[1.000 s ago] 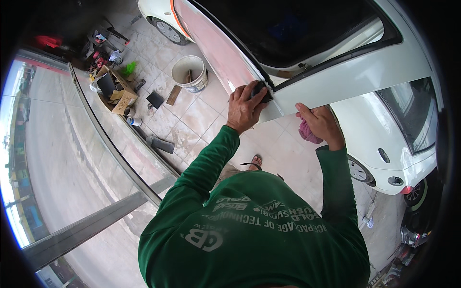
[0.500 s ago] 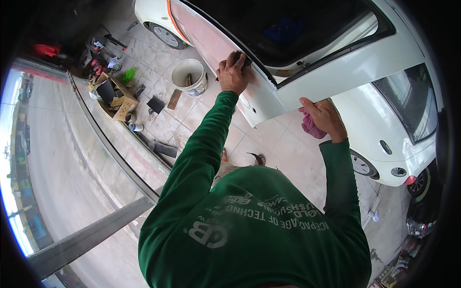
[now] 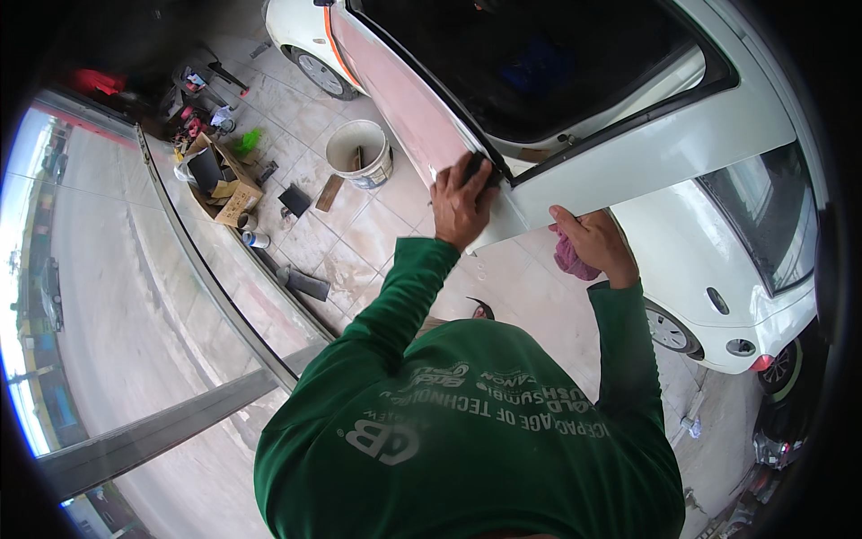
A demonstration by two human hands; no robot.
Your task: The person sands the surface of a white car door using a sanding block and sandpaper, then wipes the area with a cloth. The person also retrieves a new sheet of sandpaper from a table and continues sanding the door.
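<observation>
In the head view, an open white car door (image 3: 644, 136) with a pink primed patch (image 3: 404, 99) stretches across the upper middle, its window frame black. My left hand (image 3: 460, 199), fingers bent, presses a black block (image 3: 479, 167) against the pink panel near the window frame's corner, partly covering the block. My right hand (image 3: 594, 241) grips a crumpled pink cloth (image 3: 571, 260) at the door's edge, its thumb resting on the white surface. My forearms in green sleeves come up from below.
A white bucket (image 3: 356, 142) with sticks inside stands on the tiled floor, near a cardboard box (image 3: 235, 195), cans and a wood piece (image 3: 329, 192). A glass panel with a metal frame (image 3: 206, 291) is at left. A white car (image 3: 718, 323) and dark car (image 3: 777, 422) stand at right.
My left hand slid up the pink panel half a second ago and is now back lower, near the frame's corner. My right hand with the cloth stays at the door's edge.
</observation>
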